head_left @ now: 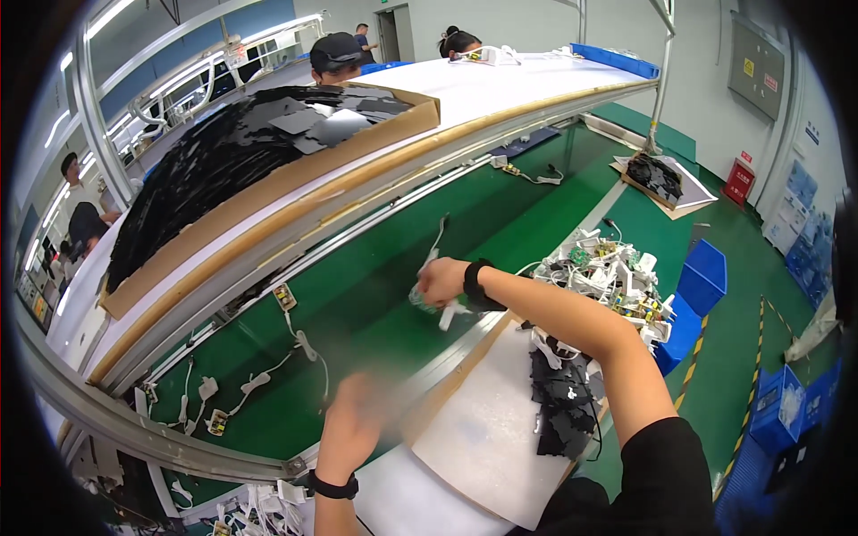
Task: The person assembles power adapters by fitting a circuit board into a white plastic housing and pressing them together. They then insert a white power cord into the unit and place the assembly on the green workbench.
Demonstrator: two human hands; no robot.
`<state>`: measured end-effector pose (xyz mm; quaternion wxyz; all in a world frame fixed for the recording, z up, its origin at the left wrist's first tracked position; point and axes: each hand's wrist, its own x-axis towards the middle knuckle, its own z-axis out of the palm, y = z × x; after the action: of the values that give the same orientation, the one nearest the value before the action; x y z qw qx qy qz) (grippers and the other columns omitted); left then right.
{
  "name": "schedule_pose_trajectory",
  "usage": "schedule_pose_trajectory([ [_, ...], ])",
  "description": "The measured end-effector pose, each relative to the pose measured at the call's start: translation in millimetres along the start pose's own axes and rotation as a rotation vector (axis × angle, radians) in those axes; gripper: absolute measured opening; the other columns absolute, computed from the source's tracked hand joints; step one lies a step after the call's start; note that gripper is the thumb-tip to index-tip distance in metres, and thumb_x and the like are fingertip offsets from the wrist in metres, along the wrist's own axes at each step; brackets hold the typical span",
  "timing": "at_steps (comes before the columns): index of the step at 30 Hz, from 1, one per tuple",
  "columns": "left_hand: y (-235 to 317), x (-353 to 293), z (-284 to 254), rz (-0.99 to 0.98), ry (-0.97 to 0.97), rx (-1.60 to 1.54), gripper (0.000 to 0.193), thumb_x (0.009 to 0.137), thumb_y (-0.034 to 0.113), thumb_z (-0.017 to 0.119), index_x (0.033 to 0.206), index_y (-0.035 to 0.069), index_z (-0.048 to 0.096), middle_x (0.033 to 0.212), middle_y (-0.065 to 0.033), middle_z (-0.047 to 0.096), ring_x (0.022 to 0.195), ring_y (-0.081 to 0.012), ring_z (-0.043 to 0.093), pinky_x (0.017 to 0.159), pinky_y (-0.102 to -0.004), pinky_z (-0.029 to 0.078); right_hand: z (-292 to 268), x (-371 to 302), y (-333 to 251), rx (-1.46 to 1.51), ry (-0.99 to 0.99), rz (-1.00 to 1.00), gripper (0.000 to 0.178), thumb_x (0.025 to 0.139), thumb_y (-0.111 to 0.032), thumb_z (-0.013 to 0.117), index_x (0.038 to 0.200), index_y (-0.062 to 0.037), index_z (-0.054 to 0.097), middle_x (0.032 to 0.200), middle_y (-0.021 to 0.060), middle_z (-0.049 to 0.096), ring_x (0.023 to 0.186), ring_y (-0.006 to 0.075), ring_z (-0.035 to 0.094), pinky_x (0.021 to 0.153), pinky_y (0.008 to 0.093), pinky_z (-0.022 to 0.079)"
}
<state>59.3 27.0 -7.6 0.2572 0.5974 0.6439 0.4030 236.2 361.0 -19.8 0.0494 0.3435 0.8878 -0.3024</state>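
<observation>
My right hand [441, 282] is closed over the green conveyor belt [509, 223]. It grips a white corded piece [448, 316]; a thin cord rises above the fingers and a white plug-like end hangs below. My left hand [350, 420], with a black wristband, is above the belt's near edge. Motion smears its fingers, so I cannot see whether they hold anything. Close to my right forearm, a work board [474, 429] bears a stack of torn black sheets [563, 406] with a white cord piece on top.
A heap of white adapters and circuit boards [608, 277] lies at right beside blue bins [702, 277]. Corded boards [255, 384] lie along the belt. Above it, a shelf carries a cardboard tray [420, 116] of black strips. Other people stand beyond the shelf.
</observation>
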Motion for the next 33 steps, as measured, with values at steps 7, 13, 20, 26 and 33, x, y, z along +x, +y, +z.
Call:
schedule_pose_trajectory([
  [7,-18.3,19.1,23.3,-0.031,-0.066,-0.313,0.046,0.102,0.025,0.064,0.138,0.000,0.050,0.117,-0.0150,0.071,0.097,-0.0215,0.069,0.080,-0.0324,0.055,42.1,-80.8,-89.0,1.038,-0.134,-0.263,0.022,0.087,-0.006,0.071,0.108,-0.0007,0.067,0.099,0.0097,0.073,0.088,0.0204,0.075,0.079,0.0320,0.062],
  [13,-10.9,29.7,32.3,-0.254,-0.135,-0.544,0.040,0.099,0.013,0.056,0.136,0.000,0.052,0.108,-0.0109,0.070,0.083,-0.0159,0.065,0.072,-0.0299,0.053,31.7,-122.4,-67.8,0.475,0.162,-0.447,0.030,0.088,-0.014,0.075,0.114,-0.0026,0.066,0.108,0.0125,0.071,0.095,0.0237,0.073,0.086,0.0376,0.059],
  [20,-24.2,42.6,12.6,-0.332,0.060,-0.618,0.033,0.096,0.007,0.051,0.129,0.002,0.055,0.102,-0.0089,0.067,0.082,-0.0142,0.063,0.072,-0.0290,0.053,80.0,-216.2,-18.1,-0.400,-0.484,-0.254,0.043,0.079,-0.026,0.081,0.119,-0.0171,0.066,0.104,0.0109,0.067,0.100,0.0324,0.069,0.082,0.0442,0.057],
  [26,-23.0,47.7,17.2,-0.306,0.226,-0.539,0.020,0.105,0.015,0.050,0.121,0.004,0.054,0.103,-0.0100,0.069,0.072,-0.0142,0.063,0.066,-0.0282,0.053,135.7,-241.2,16.6,-0.451,-0.283,-0.361,0.026,0.083,-0.020,0.078,0.107,-0.0163,0.067,0.098,0.0091,0.065,0.097,0.0300,0.069,0.077,0.0410,0.057],
  [33,-10.8,41.6,10.2,-0.349,0.123,-0.596,0.024,0.112,0.026,0.048,0.124,0.005,0.051,0.094,-0.0126,0.069,0.058,-0.0156,0.061,0.057,-0.0259,0.051,80.7,-187.2,-10.8,0.212,-0.365,-0.486,0.014,0.091,-0.012,0.070,0.103,-0.0070,0.064,0.098,0.0105,0.065,0.090,0.0309,0.067,0.078,0.0428,0.055],
])
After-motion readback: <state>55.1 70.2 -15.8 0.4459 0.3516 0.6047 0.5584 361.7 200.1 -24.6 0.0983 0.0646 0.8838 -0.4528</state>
